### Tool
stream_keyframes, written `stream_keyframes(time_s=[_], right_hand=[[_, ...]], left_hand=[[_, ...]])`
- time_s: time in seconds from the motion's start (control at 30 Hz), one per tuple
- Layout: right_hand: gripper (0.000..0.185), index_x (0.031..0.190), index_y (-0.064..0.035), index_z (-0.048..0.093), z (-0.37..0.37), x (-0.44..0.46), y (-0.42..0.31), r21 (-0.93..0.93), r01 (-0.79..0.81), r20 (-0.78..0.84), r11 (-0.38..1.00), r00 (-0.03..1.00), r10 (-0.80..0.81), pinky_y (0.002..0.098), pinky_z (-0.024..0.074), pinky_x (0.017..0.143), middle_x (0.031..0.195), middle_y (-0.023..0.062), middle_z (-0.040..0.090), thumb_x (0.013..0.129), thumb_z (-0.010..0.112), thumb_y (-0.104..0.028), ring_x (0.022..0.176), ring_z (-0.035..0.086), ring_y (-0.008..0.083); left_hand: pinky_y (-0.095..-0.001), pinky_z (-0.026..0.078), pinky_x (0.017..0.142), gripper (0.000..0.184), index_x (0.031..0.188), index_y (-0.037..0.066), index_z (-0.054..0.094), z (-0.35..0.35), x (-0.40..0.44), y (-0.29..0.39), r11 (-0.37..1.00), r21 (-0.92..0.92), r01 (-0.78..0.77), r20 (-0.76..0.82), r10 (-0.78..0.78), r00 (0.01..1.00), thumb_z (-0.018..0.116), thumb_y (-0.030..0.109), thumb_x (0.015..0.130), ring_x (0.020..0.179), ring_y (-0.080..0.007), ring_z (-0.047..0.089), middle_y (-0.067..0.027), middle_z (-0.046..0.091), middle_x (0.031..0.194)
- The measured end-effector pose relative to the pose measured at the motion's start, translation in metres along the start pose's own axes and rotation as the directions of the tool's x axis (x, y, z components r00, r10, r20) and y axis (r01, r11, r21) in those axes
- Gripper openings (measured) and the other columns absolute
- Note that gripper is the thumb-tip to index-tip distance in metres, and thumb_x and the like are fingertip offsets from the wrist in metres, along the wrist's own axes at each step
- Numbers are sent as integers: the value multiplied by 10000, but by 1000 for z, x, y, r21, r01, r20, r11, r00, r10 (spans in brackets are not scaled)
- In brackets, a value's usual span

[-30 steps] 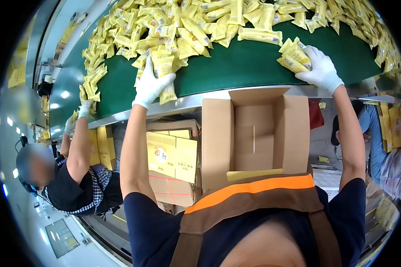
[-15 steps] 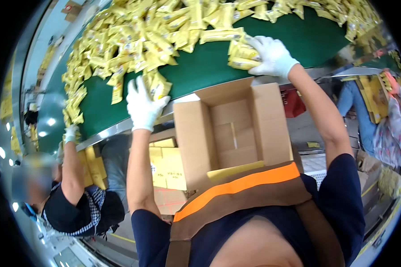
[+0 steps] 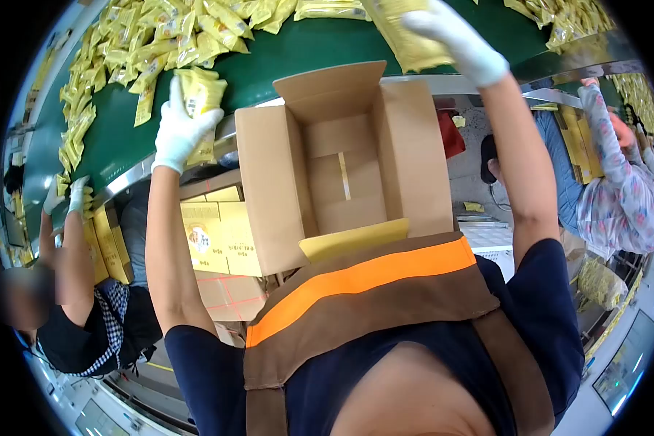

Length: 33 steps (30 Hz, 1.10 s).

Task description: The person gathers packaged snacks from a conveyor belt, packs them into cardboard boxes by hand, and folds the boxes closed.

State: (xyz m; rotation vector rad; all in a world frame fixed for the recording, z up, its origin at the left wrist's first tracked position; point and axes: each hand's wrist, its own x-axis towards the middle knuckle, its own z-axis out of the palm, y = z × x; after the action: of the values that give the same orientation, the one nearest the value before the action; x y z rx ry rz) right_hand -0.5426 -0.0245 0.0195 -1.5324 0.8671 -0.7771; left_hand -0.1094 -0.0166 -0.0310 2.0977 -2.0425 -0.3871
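Observation:
My left hand point(image 3: 178, 136), in a white glove, is closed around some yellow plastic packets point(image 3: 202, 91) above the near edge of the green conveyor belt. My gloved right hand point(image 3: 463, 43) grips a bunch of yellow packets point(image 3: 408, 40), slightly smeared by motion, at the top of the view. Between my arms stands an open cardboard box point(image 3: 345, 171) with its flaps spread. No packets show inside, and a strip of tape runs along its bottom.
Loose packets point(image 3: 134, 40) are heaped on the green belt point(image 3: 291, 54). Yellow cartons point(image 3: 221, 236) sit left of the box. A co-worker in black point(image 3: 102, 327) is at the left; another in a patterned garment point(image 3: 621, 207) is at the right.
Both hands have lifted packets from the belt. The left hand has moved toward me; the right has turned its bunch more upright. My view has shifted, with the box now further left.

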Motion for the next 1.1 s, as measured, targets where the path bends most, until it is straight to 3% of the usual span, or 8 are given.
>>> stream_keyframes(time_s=[0.1, 0.17, 0.3, 0.43, 0.5, 0.8, 1.03, 1.1], right_hand=[[722, 1407, -126, 468, 68, -41, -59, -265, 92, 209, 960, 977, -36, 386, 498, 904, 1164, 135, 604, 768, 709, -361, 1060, 611, 287], [628, 1351, -139, 540, 109, -40, -71, -866, 375, 426, 330, 900, 96, 377, 511, 863, 1129, 111, 633, 784, 698, -358, 1014, 635, 282], [650, 1361, -200, 545, 173, -22, -39, -880, 384, 473, 280, 639, 607, 450, 486, 907, 1216, 138, 609, 752, 702, -364, 1081, 620, 327], [654, 1357, -148, 539, 206, -65, 51, -820, 290, 500, 493, 782, 372, 477, 471, 961, 1327, 139, 591, 793, 693, -440, 1185, 594, 305], [545, 1430, -128, 418, 233, -63, 52, -719, -450, 155, 530, 639, 753, 447, 434, 1016, 1442, 224, 443, 967, 498, -403, 1301, 462, 377], [295, 1120, -147, 700, 198, -99, 3, -841, 308, 504, 444, 745, 437, 523, 526, 788, 1239, 153, 641, 894, 535, -240, 1102, 626, 329], [356, 1179, -81, 686, 229, -97, 75, -694, -11, 384, 719, 839, 384, 418, 452, 1006, 1265, 159, 639, 893, 537, -230, 1172, 602, 332], [396, 1244, -79, 642, 228, -92, 104, -716, 228, 657, 660, 540, 526, 410, 452, 1007, 1264, 151, 638, 894, 538, -230, 1177, 598, 314]], left_hand=[[-347, 516, 862, 901, 1504, 46, 285, -40, -37, 28, 666, -741, -84, 15, 142, 990, 752, 277, 769, 1033, -221, 612, -129, 583, 1210], [-311, 522, 820, 683, 1408, 41, 413, -59, -58, 43, 332, -940, 76, 143, 184, 973, 694, 127, 791, 976, -159, 607, -92, 588, 1190], [-349, 526, 827, 763, 1408, 71, 444, -82, -76, 129, 706, -698, -120, 468, 576, 670, 715, 279, 726, 1015, -231, 627, -154, 605, 1160], [-421, 473, 879, 851, 1398, 160, 488, -17, -79, 176, 669, 81, -739, 514, 607, 606, 769, 371, 624, 1018, -362, 601, -192, 581, 1098], [-435, 474, 864, 885, 1404, 166, 479, 18, -87, 192, 543, 220, -811, 439, 687, 579, 761, 414, 603, 995, -347, 608, -190, 586, 1103], [-498, 352, 1030, 1113, 1574, 240, 168, 110, -94, 202, 511, 346, -787, 720, 393, 572, 775, 501, 678, 1332, -322, 409, -129, 413, 1462], [-471, 462, 854, 581, 1440, 244, 463, 115, -117, 188, 478, 467, -744, 412, 626, 662, 583, 304, 874, 1213, -308, 531, -165, 498, 1382], [-435, 501, 792, 480, 1355, 220, 543, 105, -106, 186, 674, 215, -707, 550, 514, 658, 572, 280, 880, 1051, -311, 626, -157, 608, 1207]])
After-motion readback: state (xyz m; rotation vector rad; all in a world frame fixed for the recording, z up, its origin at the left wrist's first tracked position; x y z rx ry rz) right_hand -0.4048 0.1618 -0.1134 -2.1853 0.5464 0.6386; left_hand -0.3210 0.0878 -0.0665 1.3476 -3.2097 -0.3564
